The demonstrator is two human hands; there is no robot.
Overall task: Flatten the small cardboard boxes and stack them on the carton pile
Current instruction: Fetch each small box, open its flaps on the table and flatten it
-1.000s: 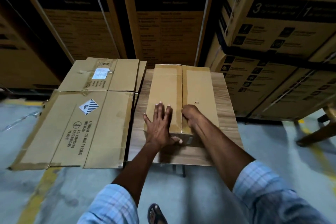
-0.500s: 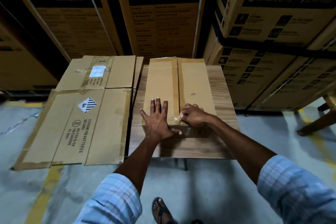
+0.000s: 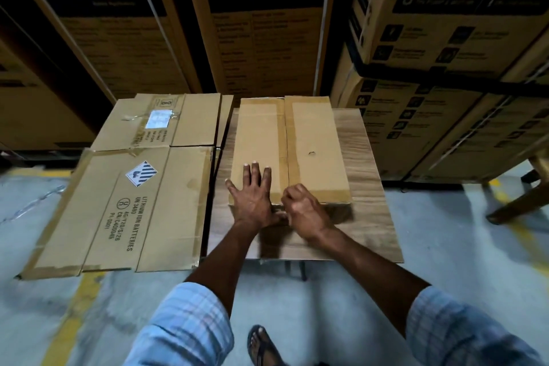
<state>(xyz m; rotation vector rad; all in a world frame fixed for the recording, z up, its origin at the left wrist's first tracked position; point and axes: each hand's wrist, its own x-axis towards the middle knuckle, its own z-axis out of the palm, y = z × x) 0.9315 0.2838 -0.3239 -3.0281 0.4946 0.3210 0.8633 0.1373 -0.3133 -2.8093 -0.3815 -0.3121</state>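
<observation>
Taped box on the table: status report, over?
Left hand flat on taped box. Right hand pinching its near edge. Not yet flattened. Nothing blocking.

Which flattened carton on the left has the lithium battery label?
The nearer flattened carton, printed LITHIUM ION BATTERIES beside a striped diamond label. The farther carton shows a taped white sticker instead.

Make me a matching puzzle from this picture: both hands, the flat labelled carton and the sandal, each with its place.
1 left hand
2 right hand
3 flattened carton
4 sandal

a on the floor
b curled at the small box's near edge
c left of the table
d flat on the small box's top

Pairs: 1-d, 2-b, 3-c, 4-a
</observation>
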